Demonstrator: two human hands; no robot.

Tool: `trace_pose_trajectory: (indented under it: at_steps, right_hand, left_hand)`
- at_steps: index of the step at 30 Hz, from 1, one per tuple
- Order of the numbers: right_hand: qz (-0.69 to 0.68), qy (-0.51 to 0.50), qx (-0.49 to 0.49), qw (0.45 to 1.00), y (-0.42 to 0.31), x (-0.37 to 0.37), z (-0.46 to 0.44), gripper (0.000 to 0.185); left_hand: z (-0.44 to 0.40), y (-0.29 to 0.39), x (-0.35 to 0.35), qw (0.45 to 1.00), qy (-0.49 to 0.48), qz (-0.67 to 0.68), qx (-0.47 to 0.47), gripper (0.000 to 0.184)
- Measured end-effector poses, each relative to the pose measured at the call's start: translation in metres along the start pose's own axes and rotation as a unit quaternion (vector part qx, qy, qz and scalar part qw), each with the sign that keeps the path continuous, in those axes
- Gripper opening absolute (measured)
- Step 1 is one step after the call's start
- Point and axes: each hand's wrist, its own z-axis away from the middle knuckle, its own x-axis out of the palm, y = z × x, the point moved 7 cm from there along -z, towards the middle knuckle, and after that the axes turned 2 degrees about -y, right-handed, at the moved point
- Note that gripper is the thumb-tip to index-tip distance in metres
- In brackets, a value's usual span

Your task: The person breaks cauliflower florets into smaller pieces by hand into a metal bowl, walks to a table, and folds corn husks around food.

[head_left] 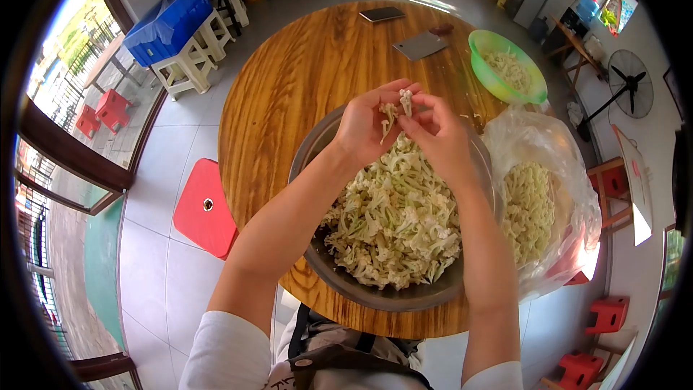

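Both hands are raised over the far rim of a wide metal bowl (393, 302) full of cut cauliflower pieces (393, 220). My left hand (367, 121) has its fingers curled round a small cauliflower piece (388, 117). Pinched in the fingertips of my right hand (434, 130) is another small floret (406, 101). The two hands are close together, fingertips nearly meeting. Right of the bowl, a clear plastic bag (570, 195) holds more cauliflower (529, 209).
On the round wooden table (271, 94) are a green bowl (538, 83) with cauliflower, a cleaver (420, 45) and a phone (382, 14). A red stool (204, 209) stands left of the table. A fan (630, 85) is at the right, a blue crate (167, 22) at the upper left.
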Motion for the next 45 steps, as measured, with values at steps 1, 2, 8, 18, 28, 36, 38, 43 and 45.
trace_pose_trajectory:
  at_steps: [1, 2, 8, 18, 28, 36, 38, 43, 45]
  right_hand:
    - [0.001, 0.010, -0.004, 1.000, 0.004, 0.000, 0.000, 0.031]
    - [0.003, 0.019, -0.009, 1.000, 0.007, -0.001, -0.001, 0.030]
    - [-0.028, 0.063, 0.012, 0.998, 0.000, -0.019, -0.001, 0.025]
    - [-0.072, 0.080, 0.014, 0.994, -0.005, -0.033, -0.001, 0.024]
    - [-0.068, 0.102, 0.018, 0.992, -0.007, -0.037, 0.000, 0.037]
    - [-0.066, 0.097, 0.017, 0.993, -0.008, -0.035, 0.002, 0.039]
    - [-0.060, 0.097, 0.016, 0.993, -0.003, -0.033, 0.001, 0.040]
    - [-0.050, 0.064, -0.005, 0.997, 0.006, -0.025, -0.001, 0.043]
    - [-0.010, 0.053, -0.015, 0.998, 0.011, -0.021, -0.003, 0.044]
  left_hand:
    - [0.000, -0.002, 0.002, 1.000, -0.011, 0.003, -0.005, 0.036]
    - [0.000, -0.002, 0.001, 1.000, -0.013, 0.006, -0.006, 0.036]
    - [-0.002, 0.000, -0.005, 0.997, 0.019, 0.076, 0.012, 0.037]
    - [-0.001, 0.007, -0.018, 0.997, 0.075, 0.021, 0.026, 0.033]
    - [0.000, 0.004, -0.003, 0.997, 0.027, -0.063, 0.025, 0.031]
    - [-0.004, -0.001, -0.007, 0.994, 0.015, -0.101, 0.047, 0.027]
    - [-0.004, 0.001, -0.010, 0.988, 0.021, -0.141, 0.065, 0.026]
    - [-0.011, -0.004, -0.017, 0.983, 0.008, -0.165, 0.074, 0.021]
    - [-0.019, -0.006, -0.026, 0.975, -0.031, -0.195, 0.102, 0.021]
